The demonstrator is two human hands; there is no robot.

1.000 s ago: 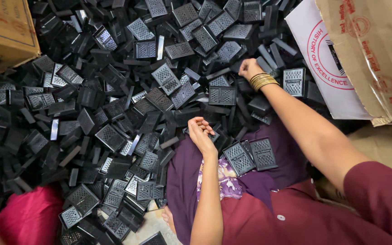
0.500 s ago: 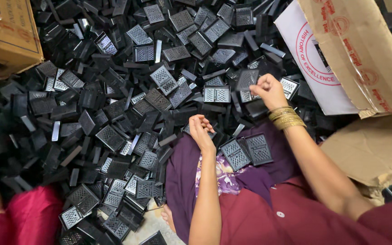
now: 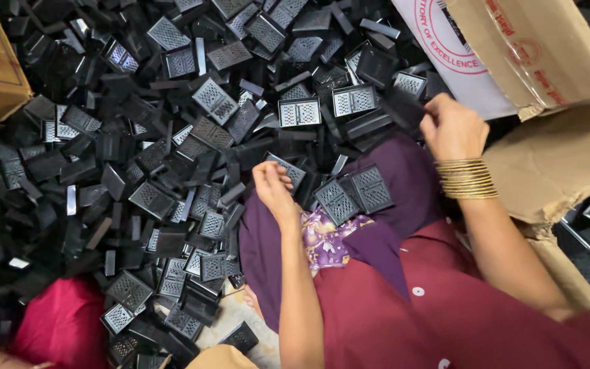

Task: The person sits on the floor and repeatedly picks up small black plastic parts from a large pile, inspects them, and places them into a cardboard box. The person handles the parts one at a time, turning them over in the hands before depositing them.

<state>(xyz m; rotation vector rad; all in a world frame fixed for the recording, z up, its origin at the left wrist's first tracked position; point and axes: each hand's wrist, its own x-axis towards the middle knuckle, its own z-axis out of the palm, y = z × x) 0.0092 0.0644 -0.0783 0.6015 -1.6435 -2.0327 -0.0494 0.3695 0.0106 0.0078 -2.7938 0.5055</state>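
Since the earlier frame, the right hand [image 3: 453, 126] had drawn back from the heap toward the lap, and the view had shifted slightly.

Nearest the camera, the maroon sleeves and purple lap cloth [image 3: 404, 198] filled the lower centre. Two black perforated plastic parts [image 3: 354, 193] lay side by side on the cloth, between the two forearms. The left hand [image 3: 273, 186] was curled closed, pinching one perforated part [image 3: 288, 170] at the front edge of the lap. The right hand was closed in a loose fist beside the cardboard box [image 3: 554, 154], gold bangles [image 3: 466, 179] on its wrist; whether it gripped a piece could not be determined, since the palm faced away.

Beyond the lap, the heap of black parts [image 3: 138, 137] covered the floor to the far edge. A red cloth [image 3: 63, 321] belonging to another person lay at the lower left.

Probable faults: the two lap parts rested unsecured on sloping fabric and could slide back into the heap if the knees moved. The pinched piece was held by fingertips only and could be dropped. Loosely stacked pieces could shift when one was withdrawn.
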